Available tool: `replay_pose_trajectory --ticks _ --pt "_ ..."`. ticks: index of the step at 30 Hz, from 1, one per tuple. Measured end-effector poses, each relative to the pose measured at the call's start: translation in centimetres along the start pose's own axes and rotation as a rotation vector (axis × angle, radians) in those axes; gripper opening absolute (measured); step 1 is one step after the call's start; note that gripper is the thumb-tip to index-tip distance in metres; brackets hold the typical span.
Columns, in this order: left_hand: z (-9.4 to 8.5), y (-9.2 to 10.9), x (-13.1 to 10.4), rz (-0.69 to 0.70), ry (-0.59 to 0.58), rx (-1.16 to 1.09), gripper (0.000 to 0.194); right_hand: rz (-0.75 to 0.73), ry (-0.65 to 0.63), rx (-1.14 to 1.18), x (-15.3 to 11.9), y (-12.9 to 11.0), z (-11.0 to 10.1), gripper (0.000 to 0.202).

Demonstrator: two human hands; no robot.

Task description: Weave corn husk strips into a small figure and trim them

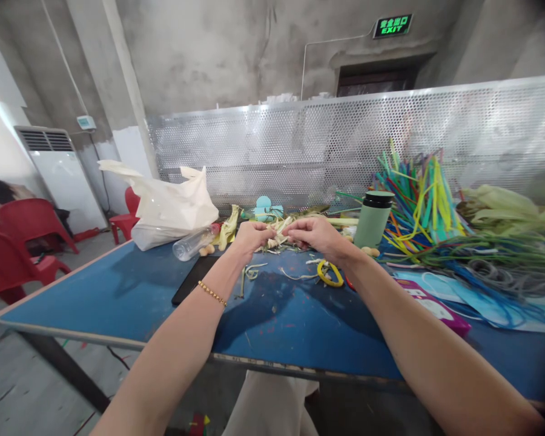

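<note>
My left hand (252, 235) and my right hand (317, 235) face each other over the middle of the table, fingers pinched. Between their fingertips is a pale strip of what looks like corn husk (280, 235), small and partly hidden by the fingers. More husk scraps lie behind and under it. A yellow ring-shaped roll (330, 274) rests on the table below my right hand, with thin pale string beside it. Curled green strips (251, 274) lie below my left hand. A dark flat phone or tablet (193, 281) sits left of them, partly behind my left forearm.
A white plastic bag (175, 206) and a clear bottle (193, 245) stand at left on the blue table (131, 303). To the right are a green tumbler (373, 221), coloured pipe cleaners (429, 200), dried husks (508, 209), a magenta box (436, 309) and face masks. A perforated metal panel (272, 151) rises behind.
</note>
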State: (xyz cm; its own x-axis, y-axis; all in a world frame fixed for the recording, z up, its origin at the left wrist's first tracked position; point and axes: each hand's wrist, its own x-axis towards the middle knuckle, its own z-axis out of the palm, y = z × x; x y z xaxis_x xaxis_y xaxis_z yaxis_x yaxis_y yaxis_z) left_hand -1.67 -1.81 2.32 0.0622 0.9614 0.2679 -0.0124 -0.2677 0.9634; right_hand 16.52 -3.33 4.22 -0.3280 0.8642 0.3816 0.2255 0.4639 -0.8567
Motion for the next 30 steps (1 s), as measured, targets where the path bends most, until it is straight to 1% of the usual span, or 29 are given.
replay_pose_trajectory --ticks 4,7,10,14,17,19,23,26,28,30 --pt "0.0 0.1 -0.1 -0.02 -0.008 -0.02 0.009 0.015 -0.097 0.089 -0.2 -0.2 -0.7 0.021" --pt "0.0 0.0 0.0 -0.028 -0.03 -0.03 0.011 -0.009 -0.108 0.108 -0.3 -0.3 -0.7 0.023" --pt "0.0 -0.1 0.0 -0.028 -0.047 -0.018 0.014 -0.045 -0.059 0.024 -0.4 -0.4 -0.4 0.022" --pt "0.1 -0.1 -0.1 0.009 -0.058 0.054 0.013 -0.121 0.03 -0.121 -0.1 -0.2 0.2 0.029" --pt "0.2 -0.3 -0.1 0.065 -0.053 0.138 0.011 -0.27 0.11 -0.249 0.4 0.3 0.6 0.02" --pt "0.2 -0.5 -0.1 0.092 -0.064 0.174 0.013 -0.338 0.165 -0.362 0.6 0.7 0.7 0.013" --pt "0.3 -0.6 -0.1 0.092 -0.126 0.17 0.02 -0.342 0.282 -0.545 0.7 0.9 0.7 0.006" --pt "0.3 -0.5 -0.3 0.077 -0.18 0.136 0.025 -0.4 0.351 -0.57 0.8 0.9 0.4 0.001" --pt "0.3 -0.4 -0.4 0.072 -0.22 0.107 0.029 -0.413 0.326 -0.507 0.9 1.1 0.3 0.001" --pt "0.2 -0.4 -0.4 0.077 -0.259 0.095 0.031 -0.359 0.227 -0.378 1.0 1.4 0.2 0.004"
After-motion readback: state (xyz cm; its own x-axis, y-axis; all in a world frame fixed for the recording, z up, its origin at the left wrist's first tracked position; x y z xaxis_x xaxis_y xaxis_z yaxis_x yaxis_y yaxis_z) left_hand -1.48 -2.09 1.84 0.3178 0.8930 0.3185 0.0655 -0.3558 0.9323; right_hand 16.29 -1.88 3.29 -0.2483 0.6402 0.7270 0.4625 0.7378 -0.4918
